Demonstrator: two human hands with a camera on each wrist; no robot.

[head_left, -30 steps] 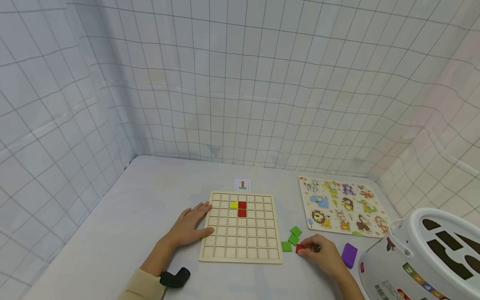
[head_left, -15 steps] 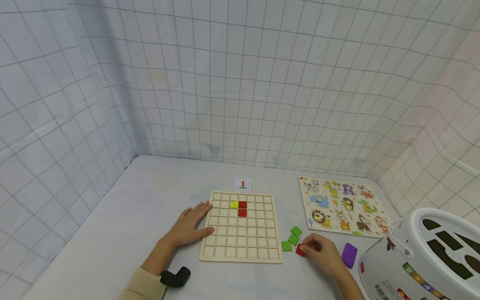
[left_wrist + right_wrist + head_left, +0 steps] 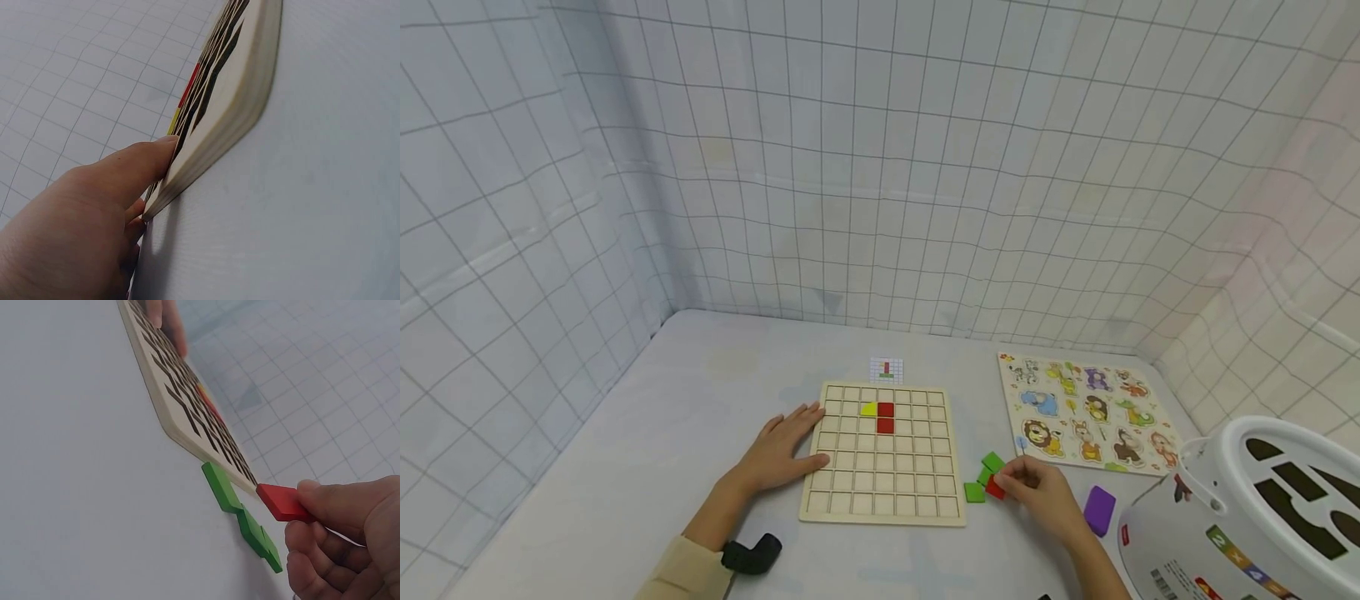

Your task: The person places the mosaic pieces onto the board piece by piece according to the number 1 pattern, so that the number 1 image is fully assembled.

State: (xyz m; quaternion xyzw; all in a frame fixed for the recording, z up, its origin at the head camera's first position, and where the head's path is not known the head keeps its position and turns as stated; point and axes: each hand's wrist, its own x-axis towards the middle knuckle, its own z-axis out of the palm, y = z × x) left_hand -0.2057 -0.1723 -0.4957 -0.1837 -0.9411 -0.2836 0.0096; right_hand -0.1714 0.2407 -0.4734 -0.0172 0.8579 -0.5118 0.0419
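Observation:
A wooden grid board (image 3: 895,462) lies flat on the table. Two red square tiles (image 3: 885,426) sit one below the other in its cells, with a yellow rounded tile (image 3: 869,409) beside the upper one. My left hand (image 3: 778,454) rests at the board's left edge, fingers spread and thumb on top of the frame. Between thumb and fingers, my right hand (image 3: 1041,496) pinches another red square tile (image 3: 281,501), which shows off the table in the right wrist view. Several green square tiles (image 3: 974,492) lie right of the board, one partly hidden behind the held tile.
A small printed pattern card (image 3: 887,370) lies beyond the board. At the right are an animal puzzle board (image 3: 1086,412), a purple block (image 3: 1099,511) and a large white lidded bucket (image 3: 1195,525). Grid-patterned fabric (image 3: 880,208) walls the back and sides.
My right hand has lifted the red tile and carried it slightly left and away from me, so that it overlaps the green tiles in the head view. The left hand stays put.

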